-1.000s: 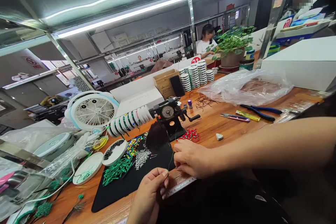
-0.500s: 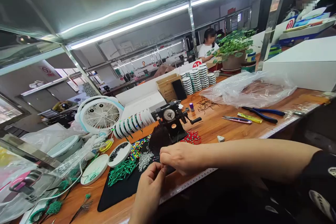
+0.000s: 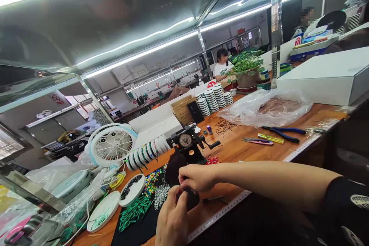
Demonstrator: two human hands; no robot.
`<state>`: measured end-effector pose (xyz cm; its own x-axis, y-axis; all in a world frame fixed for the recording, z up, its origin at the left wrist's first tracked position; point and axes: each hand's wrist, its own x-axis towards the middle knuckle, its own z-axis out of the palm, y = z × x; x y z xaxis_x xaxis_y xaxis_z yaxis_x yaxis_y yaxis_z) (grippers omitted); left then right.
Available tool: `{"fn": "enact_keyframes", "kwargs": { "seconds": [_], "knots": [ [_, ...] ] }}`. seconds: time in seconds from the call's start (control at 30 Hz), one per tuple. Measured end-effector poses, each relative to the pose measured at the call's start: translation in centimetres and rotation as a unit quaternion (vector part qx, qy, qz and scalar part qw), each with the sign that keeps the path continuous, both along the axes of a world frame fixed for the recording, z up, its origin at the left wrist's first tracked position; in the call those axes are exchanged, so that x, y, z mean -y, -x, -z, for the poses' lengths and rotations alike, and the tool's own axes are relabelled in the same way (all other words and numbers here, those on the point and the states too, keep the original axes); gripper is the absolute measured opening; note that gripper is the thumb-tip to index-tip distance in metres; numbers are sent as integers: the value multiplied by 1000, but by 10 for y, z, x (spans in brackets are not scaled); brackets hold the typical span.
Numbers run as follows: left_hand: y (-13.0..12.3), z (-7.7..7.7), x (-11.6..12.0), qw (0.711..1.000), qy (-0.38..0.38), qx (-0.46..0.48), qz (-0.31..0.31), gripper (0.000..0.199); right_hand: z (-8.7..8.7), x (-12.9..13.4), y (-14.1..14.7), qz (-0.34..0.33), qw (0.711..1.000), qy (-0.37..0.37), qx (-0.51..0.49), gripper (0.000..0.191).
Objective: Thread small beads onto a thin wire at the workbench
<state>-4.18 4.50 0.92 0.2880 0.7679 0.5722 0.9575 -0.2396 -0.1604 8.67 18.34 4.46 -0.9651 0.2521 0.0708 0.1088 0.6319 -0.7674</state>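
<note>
My left hand and my right hand meet above a black mat, their fingertips pinching something very thin, likely a dark wire, which is barely visible. A dark brown bristly tuft stands just beyond my right fingers. Left of my hands lie silver beads, multicoloured beads and green tube beads. A round white tray of black beads sits at the mat's far corner. Behind the tuft stands a dial-gauged winding device with white spools on its rod. Red beads lie beside it.
The wooden bench also holds pliers, scissors, a plastic bag, stacked spools and a cardboard box. A white fan stands at the left. A co-worker sits beyond the plant.
My hands have drawn closer together over the mat, and my right hand has moved toward my left. The camera view has tilted, so the bench sits lower and slants differently.
</note>
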Motion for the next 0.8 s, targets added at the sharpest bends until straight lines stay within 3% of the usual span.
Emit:
{"fn": "enact_keyframes", "kwargs": {
  "seconds": [0.13,0.23,0.3,0.37,0.4,0.43,0.47,0.53,0.57,0.6,0.63,0.67,0.73,0.8],
  "knots": [
    [0,-2,-6,994,-54,-73,57,31,2,-8,5,-25,999,22,20,12],
    [1,2,-9,993,-41,-71,88,32,0,-9,4,-18,1000,8,19,15],
    [1,5,-9,997,0,14,78,30,-3,-5,-3,18,999,-27,-9,13],
    [1,6,-6,982,51,179,43,20,-6,4,-14,88,987,-99,-89,13],
    [1,6,-4,955,73,288,16,16,-5,9,-20,127,973,-133,-138,14],
    [0,5,-3,908,105,406,-12,16,-4,15,-26,161,958,-157,-180,17],
    [0,3,-1,839,144,524,-33,21,-1,22,-32,186,947,-164,-202,21],
    [-2,0,1,664,217,713,-54,34,10,35,-38,205,954,-121,-180,26],
    [-4,-1,1,585,248,771,-50,37,16,41,-39,204,964,-84,-149,27],
    [-6,-2,2,525,272,806,-43,39,23,47,-38,200,971,-43,-123,26],
    [-9,-3,2,487,281,826,-36,39,29,52,-36,197,975,1,-107,25],
    [-12,-3,3,468,280,837,-31,38,35,57,-34,197,974,46,-103,24],
    [-19,-4,4,455,266,850,-28,36,43,66,-29,203,964,121,-119,20],
    [-25,-6,6,461,239,854,-28,35,48,73,-29,223,956,124,-147,17]
  ]
}}
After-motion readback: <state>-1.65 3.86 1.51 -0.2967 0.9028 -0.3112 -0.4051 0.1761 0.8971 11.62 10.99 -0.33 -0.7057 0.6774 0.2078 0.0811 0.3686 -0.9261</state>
